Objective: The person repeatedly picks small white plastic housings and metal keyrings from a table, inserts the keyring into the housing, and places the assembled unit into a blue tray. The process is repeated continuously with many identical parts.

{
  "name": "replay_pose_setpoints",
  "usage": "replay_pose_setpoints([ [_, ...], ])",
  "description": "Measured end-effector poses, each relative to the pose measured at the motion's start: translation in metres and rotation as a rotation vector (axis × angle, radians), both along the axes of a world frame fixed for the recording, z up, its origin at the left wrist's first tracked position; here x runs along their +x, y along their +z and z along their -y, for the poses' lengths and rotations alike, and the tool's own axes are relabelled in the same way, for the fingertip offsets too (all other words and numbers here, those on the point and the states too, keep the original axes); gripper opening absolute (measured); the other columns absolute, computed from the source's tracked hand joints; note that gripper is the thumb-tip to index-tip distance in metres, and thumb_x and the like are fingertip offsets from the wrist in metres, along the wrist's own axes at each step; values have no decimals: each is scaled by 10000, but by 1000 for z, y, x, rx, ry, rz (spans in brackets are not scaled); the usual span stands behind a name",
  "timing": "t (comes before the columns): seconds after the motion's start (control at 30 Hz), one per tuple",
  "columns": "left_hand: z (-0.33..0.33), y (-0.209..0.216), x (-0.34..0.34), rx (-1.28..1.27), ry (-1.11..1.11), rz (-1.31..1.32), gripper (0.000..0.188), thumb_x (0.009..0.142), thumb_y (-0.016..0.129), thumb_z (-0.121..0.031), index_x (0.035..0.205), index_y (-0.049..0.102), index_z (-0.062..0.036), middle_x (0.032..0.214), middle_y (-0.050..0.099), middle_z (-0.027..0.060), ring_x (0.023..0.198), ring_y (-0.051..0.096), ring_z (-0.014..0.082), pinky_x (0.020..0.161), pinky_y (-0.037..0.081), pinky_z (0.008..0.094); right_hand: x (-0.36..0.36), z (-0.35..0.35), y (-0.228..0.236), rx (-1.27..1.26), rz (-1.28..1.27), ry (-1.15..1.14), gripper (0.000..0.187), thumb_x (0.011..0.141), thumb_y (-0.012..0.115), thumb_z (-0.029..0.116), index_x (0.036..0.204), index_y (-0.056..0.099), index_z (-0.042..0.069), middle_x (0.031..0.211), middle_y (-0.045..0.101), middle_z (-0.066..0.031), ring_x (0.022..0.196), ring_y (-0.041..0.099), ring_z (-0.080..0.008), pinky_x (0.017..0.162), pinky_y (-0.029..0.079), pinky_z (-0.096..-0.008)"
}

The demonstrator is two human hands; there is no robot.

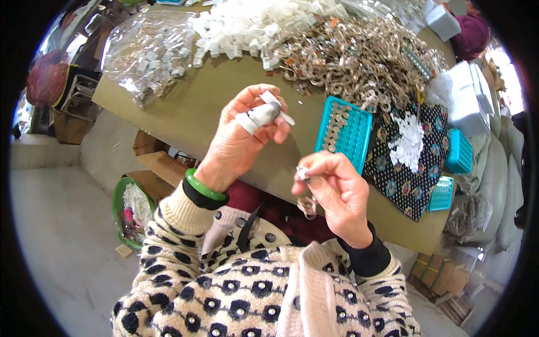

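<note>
By the near edge of the table [163, 121], the right hand [339, 196] pinches a shiny looped band [306, 207]; the left hand [242, 130], thumb taped, grips a white tag [269, 98]. Beyond lie a turquoise tray [357, 128] and heaped looped pieces [348, 62].

On the left, a green tub [116, 216] is standing on the grey floor [62, 224] with white scraps [136, 199] lying inside, an open cardboard box [161, 168] is sitting beside it, and at the right bulky pale sacks [493, 171] are resting near more brown cartons [443, 273].
</note>
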State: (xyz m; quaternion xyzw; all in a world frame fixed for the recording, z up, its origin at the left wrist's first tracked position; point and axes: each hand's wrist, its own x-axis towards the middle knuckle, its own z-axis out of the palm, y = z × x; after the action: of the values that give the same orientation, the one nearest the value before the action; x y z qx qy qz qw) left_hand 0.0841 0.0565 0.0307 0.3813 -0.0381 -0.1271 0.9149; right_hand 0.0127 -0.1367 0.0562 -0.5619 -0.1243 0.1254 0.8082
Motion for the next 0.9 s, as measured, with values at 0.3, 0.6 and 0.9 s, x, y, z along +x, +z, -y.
replay_pose_setpoints([
  [0.3,44,-8,-40,-83,3,-67,323,934,622,-84,1251,559,-75,1086,664,133,851,616,131,726,499,264,2,5,-6,-129,198,-331,112,996,506,61,1072,513,-21,1163,579,-168,848,654,-168,772,551,-313],
  [0.6,34,-13,-53,128,93,24,245,901,661,-63,1135,600,-19,1124,662,179,940,663,192,795,552,314,-7,9,5,-166,24,-278,108,1009,507,66,1082,503,-14,1054,664,-144,862,680,-149,765,529,-242],
  [0.9,28,-11,-59,205,-52,1,247,901,668,-78,1118,610,26,1036,689,144,863,686,189,772,577,327,2,6,15,-265,166,-315,100,1001,510,45,1070,520,-27,1022,668,-138,869,691,-159,813,540,-266],
])
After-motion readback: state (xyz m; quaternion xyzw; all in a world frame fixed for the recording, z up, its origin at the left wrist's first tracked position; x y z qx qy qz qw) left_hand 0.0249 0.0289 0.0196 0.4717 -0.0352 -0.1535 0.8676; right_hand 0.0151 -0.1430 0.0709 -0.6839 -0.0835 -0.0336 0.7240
